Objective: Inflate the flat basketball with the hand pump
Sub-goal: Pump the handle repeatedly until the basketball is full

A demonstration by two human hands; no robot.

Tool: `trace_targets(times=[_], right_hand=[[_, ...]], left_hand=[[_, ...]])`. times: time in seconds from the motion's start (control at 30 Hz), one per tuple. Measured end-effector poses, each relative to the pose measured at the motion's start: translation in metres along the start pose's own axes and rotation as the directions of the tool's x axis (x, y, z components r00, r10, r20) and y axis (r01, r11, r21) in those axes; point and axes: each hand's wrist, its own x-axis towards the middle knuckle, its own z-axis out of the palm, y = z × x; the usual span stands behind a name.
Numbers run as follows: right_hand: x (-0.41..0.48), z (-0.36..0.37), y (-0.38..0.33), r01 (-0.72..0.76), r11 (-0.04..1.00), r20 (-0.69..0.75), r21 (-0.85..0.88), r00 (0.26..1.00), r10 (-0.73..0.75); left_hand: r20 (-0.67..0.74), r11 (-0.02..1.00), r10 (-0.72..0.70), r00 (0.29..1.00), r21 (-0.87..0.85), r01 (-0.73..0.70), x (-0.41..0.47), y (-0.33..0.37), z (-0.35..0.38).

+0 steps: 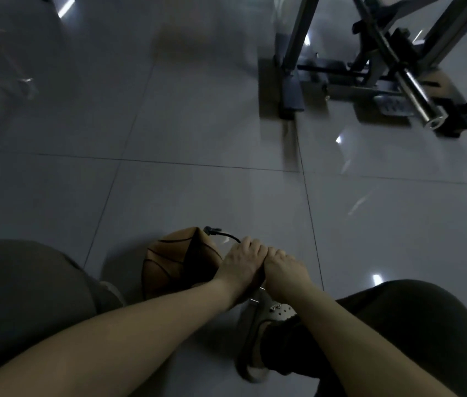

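Both bare forearms reach forward and down from the knees, meeting low over the floor. Two hands, side by side and touching: the left hand [241,262] and right hand [284,270] lie knuckles up, fingers curled downward, clamped together on the top of the hand pump. They cover the pump's handle completely. One black hose [223,234] arcs out from under the left fingers to the top of the one basketball [175,262], which sits caved in on the floor just left of the left hand, touching its wrist. One grey clog [275,309] shows beneath the right forearm. One steel gym frame [369,67] stands well beyond the hands, to the right.
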Motion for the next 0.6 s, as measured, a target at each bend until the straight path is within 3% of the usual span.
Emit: trace_targets(times=[0.1, 0.17, 0.3, 0.43, 0.5, 0.6], right_hand=[[-0.005, -0.011, -0.007, -0.038, 0.993, -0.040, 0.111, 0.998, 0.042], [-0.012, -0.025, -0.007, -0.053, 0.983, -0.211, 0.178, 0.973, 0.090], [-0.035, -0.067, 0.001, 0.010, 0.986, -0.592, 0.168, 0.800, 0.093], [-0.045, -0.082, 0.001, -0.007, 0.997, -0.752, 0.083, 0.656, 0.067], [-0.039, -0.069, -0.005, -0.046, 0.999, -0.743, 0.028, 0.667, 0.051], [-0.026, -0.036, -0.013, -0.062, 0.998, -0.637, -0.016, 0.770, 0.038]], left_hand=[[0.007, 1.000, -0.015, 1.000, -0.016, 0.015, -0.003, -0.005, -0.023], [-0.106, 0.996, 0.020, 0.994, -0.082, -0.028, -0.003, -0.009, -0.053], [-0.343, 0.978, 0.080, 0.936, -0.152, -0.140, 0.006, -0.009, -0.127], [-0.420, 0.983, 0.108, 0.901, -0.094, -0.161, 0.004, -0.008, -0.153], [-0.406, 0.987, 0.110, 0.907, -0.060, -0.147, 0.002, -0.009, -0.133], [-0.355, 0.999, 0.038, 0.934, -0.015, -0.046, -0.005, -0.012, -0.077]])
